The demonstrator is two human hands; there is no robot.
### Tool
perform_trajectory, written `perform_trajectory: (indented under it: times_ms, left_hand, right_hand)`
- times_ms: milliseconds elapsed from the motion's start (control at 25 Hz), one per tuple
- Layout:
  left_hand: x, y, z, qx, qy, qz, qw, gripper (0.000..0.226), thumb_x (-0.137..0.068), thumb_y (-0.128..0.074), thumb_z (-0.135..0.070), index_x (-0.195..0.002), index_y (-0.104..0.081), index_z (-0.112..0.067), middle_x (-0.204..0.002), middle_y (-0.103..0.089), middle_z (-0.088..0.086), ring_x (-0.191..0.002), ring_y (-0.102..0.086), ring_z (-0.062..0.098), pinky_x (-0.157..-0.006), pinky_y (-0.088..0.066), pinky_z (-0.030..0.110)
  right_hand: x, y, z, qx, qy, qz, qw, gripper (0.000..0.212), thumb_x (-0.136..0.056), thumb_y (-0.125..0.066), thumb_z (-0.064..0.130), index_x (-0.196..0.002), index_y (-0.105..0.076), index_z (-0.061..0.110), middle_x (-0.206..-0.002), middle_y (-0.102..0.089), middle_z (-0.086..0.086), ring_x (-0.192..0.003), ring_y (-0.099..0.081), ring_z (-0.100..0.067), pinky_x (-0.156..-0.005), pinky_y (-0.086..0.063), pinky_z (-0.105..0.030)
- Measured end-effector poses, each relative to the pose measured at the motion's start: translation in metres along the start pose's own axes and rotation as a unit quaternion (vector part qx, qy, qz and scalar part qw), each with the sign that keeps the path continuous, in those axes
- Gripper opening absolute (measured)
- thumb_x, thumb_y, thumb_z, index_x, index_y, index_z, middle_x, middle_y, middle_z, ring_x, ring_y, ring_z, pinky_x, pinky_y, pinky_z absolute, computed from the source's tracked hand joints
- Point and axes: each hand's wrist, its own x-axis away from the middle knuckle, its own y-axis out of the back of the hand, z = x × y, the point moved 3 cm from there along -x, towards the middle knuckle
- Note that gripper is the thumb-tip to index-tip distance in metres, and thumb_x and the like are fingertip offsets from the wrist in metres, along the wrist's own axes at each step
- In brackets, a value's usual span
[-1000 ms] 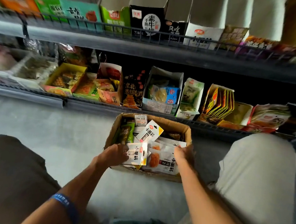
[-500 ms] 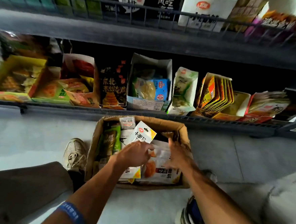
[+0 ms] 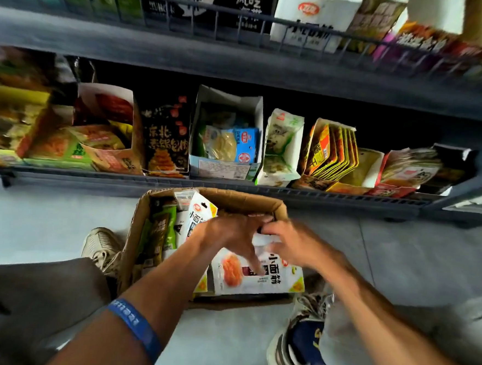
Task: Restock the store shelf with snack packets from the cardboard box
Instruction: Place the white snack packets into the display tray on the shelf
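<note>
Your left hand [image 3: 230, 233] fingers spread wide over white snack packet [image 3: 256, 274]; right hand [image 3: 292, 243] fingers curl on its far edge, inside cardboard box [image 3: 261, 203].

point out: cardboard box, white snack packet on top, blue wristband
cardboard box [image 3: 241, 201]: head view, far rim.
white snack packet [image 3: 255, 280]: head view, printed front.
blue wristband [image 3: 135, 327]: head view, top of band on left forearm.

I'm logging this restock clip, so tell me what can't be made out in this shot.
Head view only:
- Back of the cardboard box: hidden by the left hand and right hand.
- Right hand's grip: fingertips blurred, so unclear.
- White snack packet: top covered by both hands.
- Upper shelf boxes: cut off by the top edge, blurred.
</note>
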Motion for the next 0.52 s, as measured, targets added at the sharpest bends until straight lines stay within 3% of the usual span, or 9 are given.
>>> perform_trajectory:
  times_ms: [80, 160, 240, 320, 360, 400, 440, 520]
  left_hand:
    - [0.013, 0.017, -0.01, -0.002, -0.007, 0.007, 1.0, 0.091, -0.065, -0.087, -0.051, -0.143, -0.045, -0.028, -0.136, -0.059, -0.006, -0.12, -0.055, 0.016, -0.095, -0.043, 0.024]
    - [0.024, 0.033, -0.012, 0.045, -0.018, -0.026, 0.998, 0.054, -0.066, -0.089, -0.046, -0.109, -0.066, -0.023, -0.1, -0.071, -0.008, -0.086, -0.065, 0.011, -0.066, -0.046, 0.016]
    - [0.039, 0.05, -0.013, 0.153, -0.015, -0.085, 0.984, 0.031, -0.067, -0.09, -0.034, -0.085, -0.066, -0.024, -0.077, -0.07, -0.011, -0.067, -0.068, 0.005, -0.054, -0.045, 0.012]
    - [0.056, 0.069, -0.011, 0.298, -0.005, -0.162, 0.941, 0.028, -0.066, -0.09, -0.026, -0.082, -0.069, -0.018, -0.076, -0.073, -0.003, -0.064, -0.071, 0.011, -0.053, -0.052, 0.02]
    - [0.067, 0.077, -0.011, 0.359, 0.0, -0.201, 0.911, 0.03, -0.065, -0.09, -0.025, -0.083, -0.07, -0.013, -0.075, -0.075, 0.002, -0.061, -0.071, 0.015, -0.052, -0.054, 0.024]
    - [0.076, 0.083, -0.012, 0.418, 0.001, -0.232, 0.878, 0.03, -0.065, -0.089, -0.024, -0.084, -0.072, -0.008, -0.076, -0.076, 0.005, -0.061, -0.071, 0.018, -0.051, -0.054, 0.026]
    - [0.084, 0.086, -0.017, 0.48, -0.009, -0.249, 0.841, 0.03, -0.066, -0.088, -0.019, -0.088, -0.073, -0.005, -0.079, -0.076, 0.007, -0.064, -0.072, 0.021, -0.053, -0.055, 0.027]
    - [0.091, 0.09, -0.035, 0.567, -0.061, -0.265, 0.778, 0.037, -0.068, -0.084, -0.008, -0.102, -0.071, -0.001, -0.095, -0.077, 0.014, -0.082, -0.074, 0.03, -0.067, -0.059, 0.031]
  right_hand:
    - [0.015, 0.043, 0.016, 0.039, 0.034, -0.01, 0.999, 0.026, -0.086, -0.069, 0.02, -0.065, -0.056, 0.026, -0.064, -0.058, 0.01, -0.06, -0.063, -0.015, -0.05, -0.043, -0.025]
    - [0.033, 0.081, 0.03, 0.024, 0.049, -0.052, 0.997, 0.028, -0.086, -0.071, 0.028, -0.063, -0.055, 0.031, -0.06, -0.057, 0.011, -0.058, -0.064, -0.013, -0.053, -0.045, -0.031]
    - [0.055, 0.116, 0.038, -0.004, 0.051, -0.181, 0.982, 0.006, -0.087, -0.071, 0.035, -0.087, -0.065, 0.035, -0.073, -0.063, 0.017, -0.068, -0.063, -0.009, -0.061, -0.048, -0.029]
    - [0.077, 0.142, 0.035, -0.091, 0.036, -0.38, 0.92, 0.036, -0.087, -0.073, 0.038, -0.12, -0.06, 0.03, -0.106, -0.066, 0.017, -0.092, -0.061, -0.004, -0.077, -0.051, -0.025]
    - [0.086, 0.147, 0.031, -0.188, 0.031, -0.451, 0.872, 0.051, -0.085, -0.075, 0.04, -0.13, -0.053, 0.03, -0.121, -0.062, 0.015, -0.102, -0.059, -0.003, -0.084, -0.048, -0.023]
    - [0.091, 0.146, 0.028, -0.3, 0.02, -0.471, 0.83, 0.064, -0.081, -0.077, 0.044, -0.136, -0.047, 0.031, -0.129, -0.058, 0.013, -0.108, -0.058, -0.001, -0.088, -0.046, -0.021]
    - [0.091, 0.137, 0.029, -0.42, 0.011, -0.429, 0.8, 0.075, -0.075, -0.079, 0.048, -0.139, -0.043, 0.033, -0.132, -0.057, 0.012, -0.11, -0.059, 0.0, -0.091, -0.046, -0.021]
    - [0.081, 0.109, 0.042, -0.579, 0.012, -0.272, 0.769, 0.083, -0.068, -0.084, 0.047, -0.139, -0.044, 0.035, -0.125, -0.066, 0.009, -0.107, -0.066, -0.006, -0.093, -0.051, -0.028]
